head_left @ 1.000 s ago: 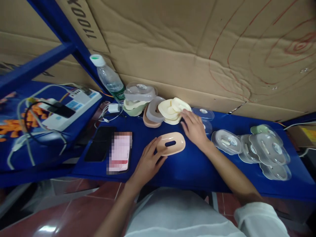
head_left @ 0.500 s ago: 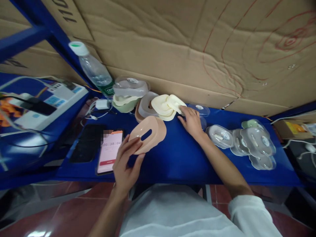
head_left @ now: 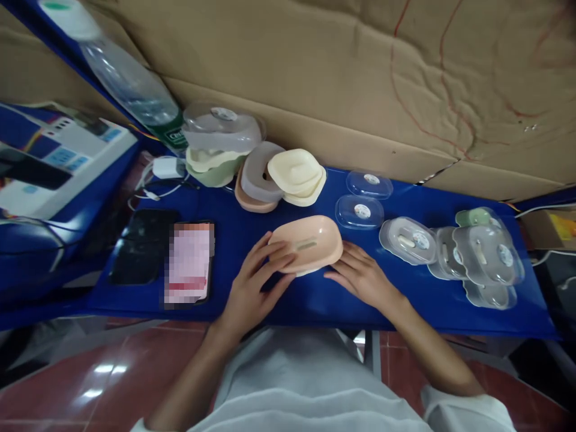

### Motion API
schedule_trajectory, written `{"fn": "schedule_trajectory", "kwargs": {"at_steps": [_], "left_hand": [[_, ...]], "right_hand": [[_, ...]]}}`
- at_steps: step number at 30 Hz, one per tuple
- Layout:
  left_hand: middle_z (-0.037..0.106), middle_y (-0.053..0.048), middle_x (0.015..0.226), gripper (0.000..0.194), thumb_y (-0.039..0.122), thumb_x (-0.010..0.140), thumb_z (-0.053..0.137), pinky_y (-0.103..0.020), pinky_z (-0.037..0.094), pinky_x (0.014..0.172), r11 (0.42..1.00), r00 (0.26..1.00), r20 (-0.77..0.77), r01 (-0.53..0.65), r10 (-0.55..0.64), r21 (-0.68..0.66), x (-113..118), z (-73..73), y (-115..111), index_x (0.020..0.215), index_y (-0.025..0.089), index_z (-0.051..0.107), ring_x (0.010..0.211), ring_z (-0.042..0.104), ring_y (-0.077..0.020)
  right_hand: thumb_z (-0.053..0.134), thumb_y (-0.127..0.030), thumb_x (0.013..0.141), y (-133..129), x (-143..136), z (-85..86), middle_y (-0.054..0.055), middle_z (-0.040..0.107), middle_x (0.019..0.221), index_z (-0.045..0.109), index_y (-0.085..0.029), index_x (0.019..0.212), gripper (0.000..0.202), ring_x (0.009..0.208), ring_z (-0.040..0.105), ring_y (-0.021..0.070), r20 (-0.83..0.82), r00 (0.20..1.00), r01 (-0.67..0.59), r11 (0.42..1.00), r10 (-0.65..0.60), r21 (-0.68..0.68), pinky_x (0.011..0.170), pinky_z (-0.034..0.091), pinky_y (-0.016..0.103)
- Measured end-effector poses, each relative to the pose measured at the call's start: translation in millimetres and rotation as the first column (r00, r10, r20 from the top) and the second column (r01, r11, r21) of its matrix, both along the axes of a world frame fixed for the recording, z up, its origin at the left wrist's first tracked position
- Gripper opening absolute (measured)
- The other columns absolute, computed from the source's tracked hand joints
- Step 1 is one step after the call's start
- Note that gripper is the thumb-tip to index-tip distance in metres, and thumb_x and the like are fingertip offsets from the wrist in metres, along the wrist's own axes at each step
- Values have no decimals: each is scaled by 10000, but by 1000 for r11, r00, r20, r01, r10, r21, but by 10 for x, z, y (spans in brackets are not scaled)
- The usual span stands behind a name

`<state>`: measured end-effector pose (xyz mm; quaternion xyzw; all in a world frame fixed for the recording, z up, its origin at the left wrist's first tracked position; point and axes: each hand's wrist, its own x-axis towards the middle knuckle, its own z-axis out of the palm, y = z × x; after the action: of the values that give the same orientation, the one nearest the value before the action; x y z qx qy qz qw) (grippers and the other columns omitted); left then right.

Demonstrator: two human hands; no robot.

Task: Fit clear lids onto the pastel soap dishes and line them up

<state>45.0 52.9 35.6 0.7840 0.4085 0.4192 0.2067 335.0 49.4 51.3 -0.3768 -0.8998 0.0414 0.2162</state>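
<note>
Both hands sit at the middle of the blue counter (head_left: 405, 300), one at each end of a peach oval soap dish (head_left: 306, 244) that lies hollow side up with a narrow slot in its floor. Her or his left hand (head_left: 252, 289) has its fingers spread and laid against the near left rim of the dish, touching it rather than closing round it; the right hand (head_left: 362, 277) lies open and flat on the counter with its fingertips just at the dish's right end, gripping nothing. Behind the dish, near the cardboard wall (head_left: 342, 72), stands a cluster of other dishes: a cream stack (head_left: 297, 176), a grey piece nested in a peach one (head_left: 260, 180), and a green and cream stack capped by a clear lid (head_left: 221, 131). A water bottle (head_left: 126, 84) leans at the far left beside them. Two small clear lids (head_left: 363, 201) lie just right of the cream stack, and farther right a heap of clear-lidded packed dishes (head_left: 477, 258) spreads toward the counter's end. Left of the hands lie a phone (head_left: 189, 262) with a lit pink screen and a dark phone (head_left: 140, 253) beside it, with a white charger and cable (head_left: 162, 171) behind them.
</note>
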Motion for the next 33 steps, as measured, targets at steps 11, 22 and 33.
{"fn": "schedule_trajectory", "kwargs": {"at_steps": [11,22,33], "left_hand": [[653,-137,1411,296,248,953,777,-540,547,1100,998,921,-385,-29,49,57,108,-31,-124,1236,247,689,1366,590,-342],[515,-145,1559,318,217,965,739,-556,501,1173,997,956,-292,-51,32,-56,64,-138,-70,1268,258,653,1459,516,-336],[464,-114,1624,709,304,850,877,-553,403,1267,878,993,-66,57,-100,-475,-68,-86,58,1434,305,475,1520,483,-308]], "right_hand": [[588,-214,1061,111,137,-70,140,259,1770,326,-307,1686,684,1632,281,322,39,999,26,976,-18,-217,1274,398,579],[562,-394,1073,398,262,38,208,321,1735,307,-186,1691,700,1632,255,387,231,911,375,919,-341,-123,1295,256,687],[536,-389,1087,272,127,-50,166,541,1526,489,-264,1597,527,1536,435,357,25,945,323,923,-325,-207,1221,430,593]]}}
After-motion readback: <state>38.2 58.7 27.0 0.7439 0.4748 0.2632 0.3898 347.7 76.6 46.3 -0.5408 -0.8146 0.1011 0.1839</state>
